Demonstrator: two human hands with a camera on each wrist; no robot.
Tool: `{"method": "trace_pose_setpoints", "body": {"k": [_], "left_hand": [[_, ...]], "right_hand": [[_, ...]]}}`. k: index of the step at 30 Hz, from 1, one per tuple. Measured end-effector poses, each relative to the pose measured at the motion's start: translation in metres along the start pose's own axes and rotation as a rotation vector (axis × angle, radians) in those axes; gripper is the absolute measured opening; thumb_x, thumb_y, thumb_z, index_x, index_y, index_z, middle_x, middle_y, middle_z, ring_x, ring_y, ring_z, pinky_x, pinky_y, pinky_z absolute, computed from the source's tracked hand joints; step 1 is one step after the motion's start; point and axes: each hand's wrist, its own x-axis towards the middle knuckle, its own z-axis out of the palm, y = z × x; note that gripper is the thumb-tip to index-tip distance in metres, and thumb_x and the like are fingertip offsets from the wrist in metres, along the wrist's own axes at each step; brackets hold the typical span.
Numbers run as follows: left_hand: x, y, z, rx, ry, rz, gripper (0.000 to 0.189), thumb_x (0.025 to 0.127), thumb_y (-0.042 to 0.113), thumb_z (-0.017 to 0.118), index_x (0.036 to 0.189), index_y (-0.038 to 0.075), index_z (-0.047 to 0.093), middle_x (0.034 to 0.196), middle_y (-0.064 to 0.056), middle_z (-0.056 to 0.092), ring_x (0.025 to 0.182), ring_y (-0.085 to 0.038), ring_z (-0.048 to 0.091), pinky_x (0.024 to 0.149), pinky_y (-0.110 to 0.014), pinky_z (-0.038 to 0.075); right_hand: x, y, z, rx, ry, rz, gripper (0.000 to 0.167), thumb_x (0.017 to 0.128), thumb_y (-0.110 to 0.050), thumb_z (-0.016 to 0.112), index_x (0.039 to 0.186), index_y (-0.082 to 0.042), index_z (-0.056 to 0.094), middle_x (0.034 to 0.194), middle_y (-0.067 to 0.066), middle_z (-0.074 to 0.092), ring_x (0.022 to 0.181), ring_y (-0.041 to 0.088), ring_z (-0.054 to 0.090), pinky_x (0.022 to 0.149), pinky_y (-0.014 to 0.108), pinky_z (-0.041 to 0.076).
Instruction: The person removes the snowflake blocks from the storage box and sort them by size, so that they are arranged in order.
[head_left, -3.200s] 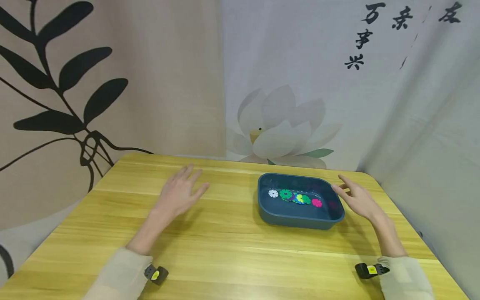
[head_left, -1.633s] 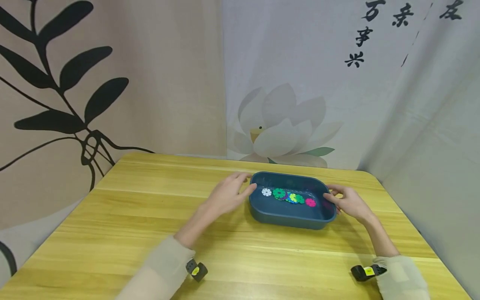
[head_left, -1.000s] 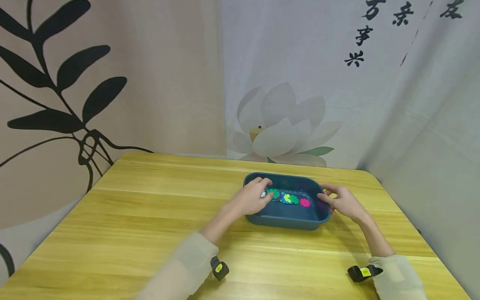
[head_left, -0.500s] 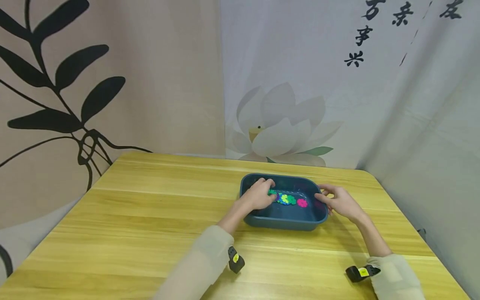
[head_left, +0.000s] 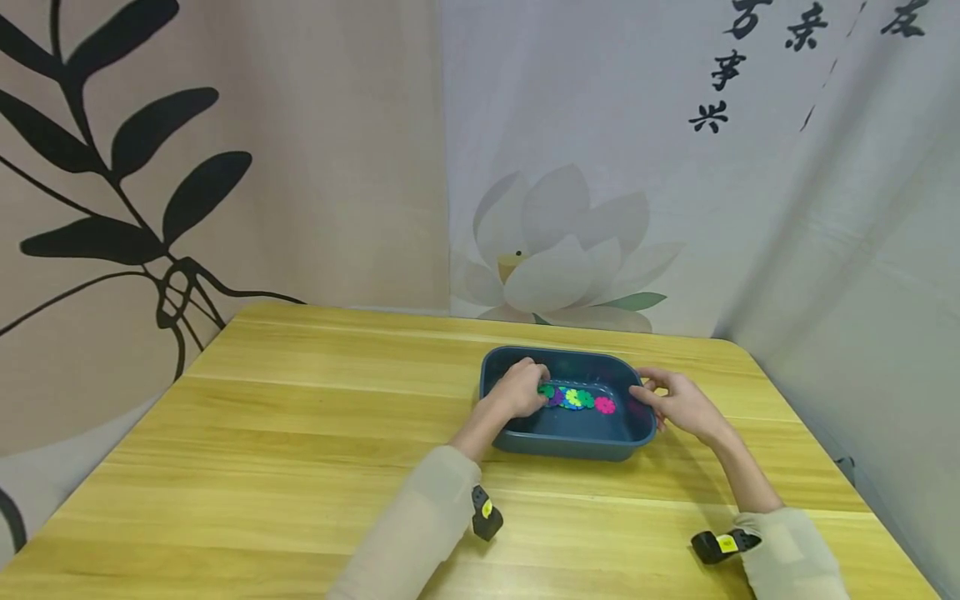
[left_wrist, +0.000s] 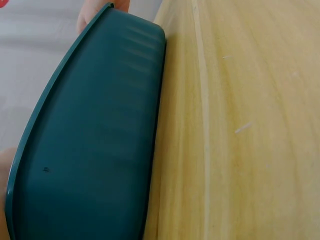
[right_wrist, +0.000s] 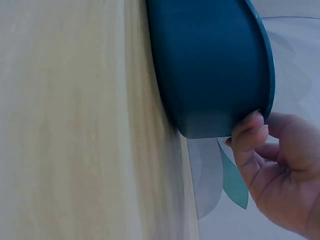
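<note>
Right hand (head_left: 684, 408) pinching blue bin (head_left: 570, 448) rim, left hand (head_left: 517, 392) by discs (head_left: 573, 398), grip unclear, curtain (head_left: 337, 167) lettered 万事兴 (head_left: 724, 71)

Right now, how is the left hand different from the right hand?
The left hand reaches inside the blue bin, while the right hand pinches the rim at the bin's right end. The left hand is right by the colourful flower pieces; the right hand is apart from them. I can't tell if the left hand holds one. Both hands come out of cream sleeves, with a small black gadget by each wrist.
</note>
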Motion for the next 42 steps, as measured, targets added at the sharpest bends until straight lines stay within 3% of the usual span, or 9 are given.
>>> {"method": "trace_pose_setpoints", "body": {"k": [7,12,17,23,32,38,42], "left_hand": [[-0.001,0.002,0.000,0.052,0.015,0.035,0.025,0.100,0.011,0.063,0.122,0.002,0.070,0.122,-0.011,0.062,0.117,-0.024,0.057,0.099,-0.034,0.050],[-0.002,0.004,-0.001,0.026,0.086,0.005,0.025,0.100,0.004,0.057,0.122,0.003,0.070,0.121,-0.011,0.065,0.108,-0.021,0.063,0.088,-0.031,0.055],[-0.001,0.005,-0.003,-0.047,0.157,-0.024,0.024,0.100,0.003,0.058,0.121,0.003,0.070,0.118,-0.011,0.068,0.084,-0.014,0.065,0.069,-0.022,0.054],[-0.003,0.004,-0.005,-0.132,0.233,0.010,0.021,0.100,0.006,0.062,0.119,0.005,0.071,0.110,-0.008,0.072,0.068,-0.010,0.060,0.057,-0.021,0.049],[-0.011,0.004,-0.012,-0.227,0.317,0.085,0.016,0.098,0.007,0.066,0.113,0.006,0.070,0.097,-0.005,0.069,0.078,-0.015,0.062,0.066,-0.025,0.051],[-0.016,0.000,-0.018,-0.420,0.308,0.164,0.020,0.099,0.002,0.062,0.118,0.000,0.065,0.092,-0.009,0.069,0.074,-0.020,0.069,0.065,-0.023,0.054],[-0.020,-0.003,-0.022,-0.512,0.310,0.169,0.021,0.099,0.000,0.061,0.120,-0.001,0.063,0.089,-0.012,0.068,0.072,-0.029,0.071,0.059,-0.023,0.055]], "right_hand": [[0.000,0.000,0.000,-0.007,-0.002,0.010,0.054,0.103,-0.023,0.061,0.142,0.009,0.045,0.085,0.013,0.058,0.048,0.026,0.057,0.044,0.028,0.040],[-0.001,0.000,0.000,-0.006,0.001,0.000,0.054,0.103,-0.022,0.061,0.142,0.010,0.045,0.086,0.013,0.059,0.048,0.025,0.057,0.045,0.028,0.040],[-0.002,-0.002,-0.001,0.007,-0.003,-0.006,0.053,0.102,-0.018,0.061,0.143,0.012,0.043,0.086,0.014,0.059,0.047,0.023,0.055,0.045,0.030,0.040],[-0.003,-0.004,-0.001,0.037,-0.005,0.000,0.054,0.103,-0.016,0.061,0.144,0.013,0.041,0.086,0.016,0.059,0.045,0.023,0.055,0.044,0.034,0.042],[-0.001,-0.002,0.000,0.016,0.008,0.006,0.054,0.102,-0.020,0.062,0.142,0.012,0.044,0.083,0.016,0.059,0.045,0.023,0.055,0.044,0.035,0.044],[-0.001,-0.002,0.000,0.012,0.012,0.018,0.054,0.102,-0.021,0.062,0.142,0.011,0.044,0.085,0.019,0.060,0.046,0.024,0.056,0.045,0.036,0.046],[-0.002,-0.001,-0.001,0.020,0.019,0.010,0.054,0.103,-0.019,0.061,0.143,0.012,0.043,0.084,0.019,0.059,0.045,0.023,0.055,0.044,0.036,0.046]]}}
